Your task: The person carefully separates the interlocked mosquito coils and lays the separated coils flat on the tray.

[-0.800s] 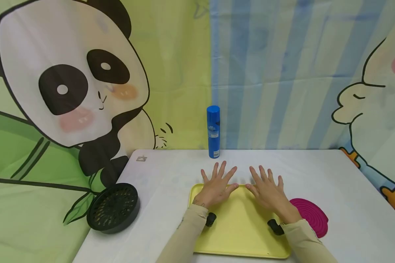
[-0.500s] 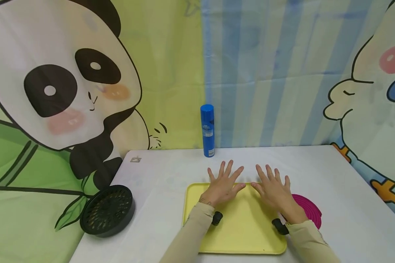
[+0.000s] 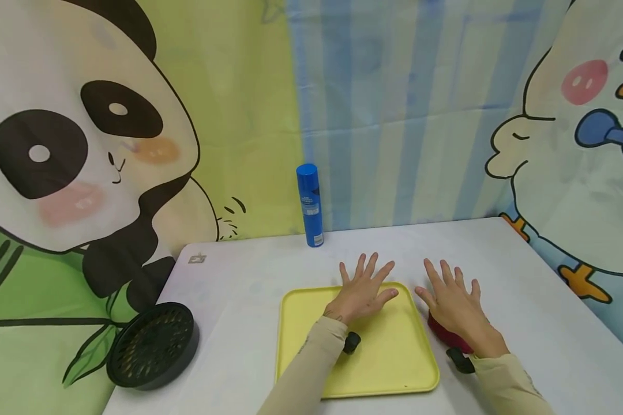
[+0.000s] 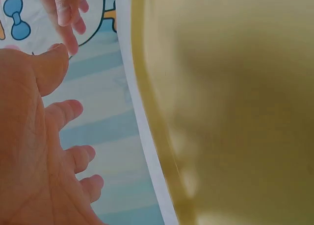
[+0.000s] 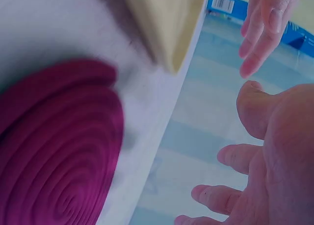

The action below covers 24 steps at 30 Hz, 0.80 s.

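Note:
Spread-fingered, my left hand (image 3: 360, 297) hovers over the far part of a yellow tray (image 3: 389, 363); the tray's surface and raised rim fill much of the left wrist view. My right hand (image 3: 454, 305) is held up past the tray's right edge, fingers apart, with nothing in it. Under that hand and wrist lies a magenta disc with spiral ridges (image 5: 64, 156), partly covered by the hand in the head view. The left wrist view shows the left palm and fingers (image 4: 56, 114) holding nothing.
A blue spray can (image 3: 310, 207) stands upright at the table's back edge. On the left edge sits a round black container with a slotted top (image 3: 153, 346). A small metallic plate (image 3: 197, 259) lies at the back left corner. A printed curtain hangs behind.
My right hand has moved right, from above the tray to beside it, over the magenta disc. The left hand has shifted slightly right over the tray. The head view has swung right.

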Available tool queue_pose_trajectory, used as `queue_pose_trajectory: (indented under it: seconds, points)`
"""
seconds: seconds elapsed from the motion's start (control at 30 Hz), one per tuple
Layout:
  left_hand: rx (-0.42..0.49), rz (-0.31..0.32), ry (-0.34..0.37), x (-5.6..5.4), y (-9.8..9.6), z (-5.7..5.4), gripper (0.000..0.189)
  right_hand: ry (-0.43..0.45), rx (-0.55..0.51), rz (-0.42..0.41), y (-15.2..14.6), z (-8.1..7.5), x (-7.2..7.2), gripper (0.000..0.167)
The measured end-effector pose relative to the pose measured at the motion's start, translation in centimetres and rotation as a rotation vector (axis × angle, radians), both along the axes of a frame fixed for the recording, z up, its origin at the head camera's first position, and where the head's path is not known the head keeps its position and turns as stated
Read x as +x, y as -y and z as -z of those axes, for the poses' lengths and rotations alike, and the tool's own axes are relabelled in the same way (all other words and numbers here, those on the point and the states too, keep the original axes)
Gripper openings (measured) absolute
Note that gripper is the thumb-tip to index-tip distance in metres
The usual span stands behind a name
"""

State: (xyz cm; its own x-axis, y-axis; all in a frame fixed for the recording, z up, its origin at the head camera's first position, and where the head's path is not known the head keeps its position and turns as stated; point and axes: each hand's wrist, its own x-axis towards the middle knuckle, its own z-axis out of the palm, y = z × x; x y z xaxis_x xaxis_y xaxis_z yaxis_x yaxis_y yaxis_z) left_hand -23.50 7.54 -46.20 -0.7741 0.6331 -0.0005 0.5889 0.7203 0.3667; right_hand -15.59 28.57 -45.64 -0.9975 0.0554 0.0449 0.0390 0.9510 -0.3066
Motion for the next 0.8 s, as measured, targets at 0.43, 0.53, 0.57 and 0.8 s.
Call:
queue_pose_trajectory:
  seconds: [0.43,0.53,0.57,0.8]
  points:
    - [-0.057,0.147,-0.040,0.7,-4.4,0.2,0.071,0.057,0.027,0.078,-4.3,1.4,2.8,0.092]
    - [-0.069,0.194,-0.031,1.1,-5.5,0.1,0.076,0.082,0.034,0.080,-5.3,1.8,3.3,0.096]
    - [-0.076,0.210,-0.028,1.2,-5.9,0.1,0.077,0.094,0.037,0.080,-5.6,1.9,3.5,0.098]
    - [-0.163,0.276,-0.052,2.4,-8.8,0.1,0.092,0.165,0.054,0.069,-7.6,2.7,4.6,0.107]
